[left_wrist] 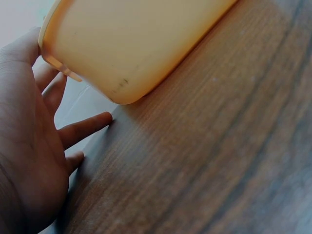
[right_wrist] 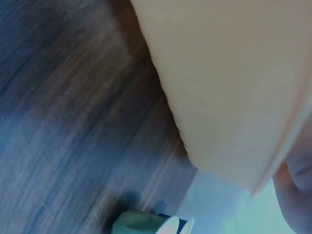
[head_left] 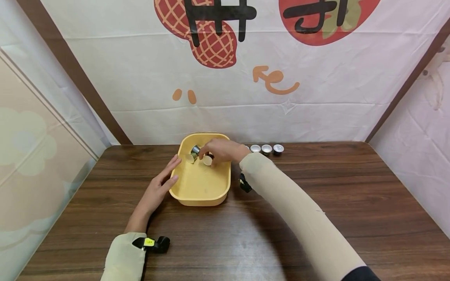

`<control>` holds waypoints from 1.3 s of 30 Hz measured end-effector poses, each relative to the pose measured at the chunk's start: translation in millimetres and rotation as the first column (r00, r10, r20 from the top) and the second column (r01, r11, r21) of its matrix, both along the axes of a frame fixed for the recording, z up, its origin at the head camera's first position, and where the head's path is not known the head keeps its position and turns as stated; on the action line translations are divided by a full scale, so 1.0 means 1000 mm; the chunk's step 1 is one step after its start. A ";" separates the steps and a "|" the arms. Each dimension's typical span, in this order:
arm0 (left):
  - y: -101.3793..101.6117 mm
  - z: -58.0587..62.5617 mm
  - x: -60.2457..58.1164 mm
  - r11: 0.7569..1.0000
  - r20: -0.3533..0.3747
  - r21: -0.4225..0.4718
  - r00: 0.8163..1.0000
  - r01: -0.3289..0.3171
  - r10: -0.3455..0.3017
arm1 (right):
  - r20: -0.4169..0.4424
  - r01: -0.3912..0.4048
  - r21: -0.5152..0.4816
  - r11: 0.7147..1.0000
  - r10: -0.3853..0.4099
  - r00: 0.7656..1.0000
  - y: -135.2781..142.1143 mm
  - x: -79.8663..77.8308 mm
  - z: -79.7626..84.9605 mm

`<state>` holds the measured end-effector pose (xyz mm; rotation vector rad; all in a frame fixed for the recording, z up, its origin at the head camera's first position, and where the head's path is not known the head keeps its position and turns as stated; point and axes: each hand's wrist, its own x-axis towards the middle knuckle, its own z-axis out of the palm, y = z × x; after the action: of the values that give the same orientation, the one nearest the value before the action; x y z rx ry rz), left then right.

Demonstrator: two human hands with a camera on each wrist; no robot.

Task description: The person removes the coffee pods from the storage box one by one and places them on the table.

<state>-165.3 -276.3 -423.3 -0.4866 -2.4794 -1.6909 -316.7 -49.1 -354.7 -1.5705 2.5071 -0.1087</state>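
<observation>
A yellow plastic bin (head_left: 200,202) stands on the table near the wall. My left hand (head_left: 159,188) rests at its left rim; in the left wrist view the fingers are spread straight against the bin's side. Reaching over the right rim, my right hand (head_left: 222,150) is inside the bin, its fingertips pinching a dark coffee capsule (head_left: 208,160) whose pale lid faces me. Beside it, toward the bin's left wall, lie more capsules: one with a pale lid (head_left: 191,158) and a bluish one (head_left: 195,149). The right wrist view shows mostly the bin's outer wall (right_wrist: 224,87).
Several capsules with silver lids (head_left: 266,149) stand in a row right of the bin, at the table's back edge; my forearm partly covers the row. A green capsule (right_wrist: 139,222) appears low in the right wrist view. A printed cloth (head_left: 140,78) hangs directly behind the table (head_left: 316,218).
</observation>
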 end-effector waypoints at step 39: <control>0.006 0.010 0.005 1.000 0.044 -0.004 0.999 -0.016 0.016 | 0.029 -0.083 -0.528 0.845 0.115 0.993 0.080 0.016 0.028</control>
<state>-160.2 -270.5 -413.4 -0.4331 -2.5106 -1.7098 -301.0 30.9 -327.0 -1.8406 2.4665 -0.8871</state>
